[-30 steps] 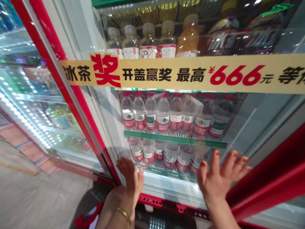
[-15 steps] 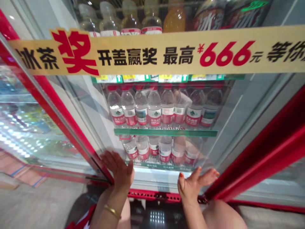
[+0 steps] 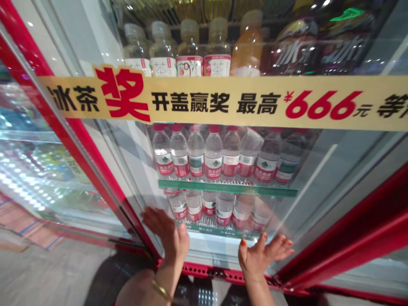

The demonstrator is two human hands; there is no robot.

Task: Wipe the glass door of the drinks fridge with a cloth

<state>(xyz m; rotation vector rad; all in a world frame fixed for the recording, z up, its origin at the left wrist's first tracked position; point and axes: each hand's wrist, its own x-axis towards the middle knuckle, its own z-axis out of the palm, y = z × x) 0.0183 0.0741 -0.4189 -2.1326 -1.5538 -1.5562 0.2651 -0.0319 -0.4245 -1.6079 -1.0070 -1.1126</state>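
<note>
In front of the lower part of a glass cooler door (image 3: 204, 244), both of my hands are raised with nothing in them. My left hand (image 3: 168, 236) is at the door's left side, fingers spread and a gold-coloured bangle (image 3: 161, 291) on the wrist. Farther right, my right hand (image 3: 259, 254) is open too, with orange on some fingernails. Whether either hand touches the glass I cannot tell. Behind the glass, water bottles (image 3: 213, 157) with red caps and red-and-white labels stand in a row, and a lower row of similar bottles (image 3: 225, 208) is nearest my hands.
A yellow banner strip (image 3: 191, 102) crosses the door. Above it are tea bottles (image 3: 190, 55) and an orange drink bottle (image 3: 248, 46). Red frame posts (image 3: 357, 229) flank the door, and a perforated red sill (image 3: 210, 271) runs below. Another lit cooler (image 3: 28, 161) stands at left.
The view has tilted upward, so the banner and bottles appear lower and more of the top shelf shows. My left hand has shifted slightly right in the picture. Both hands stay open.
</note>
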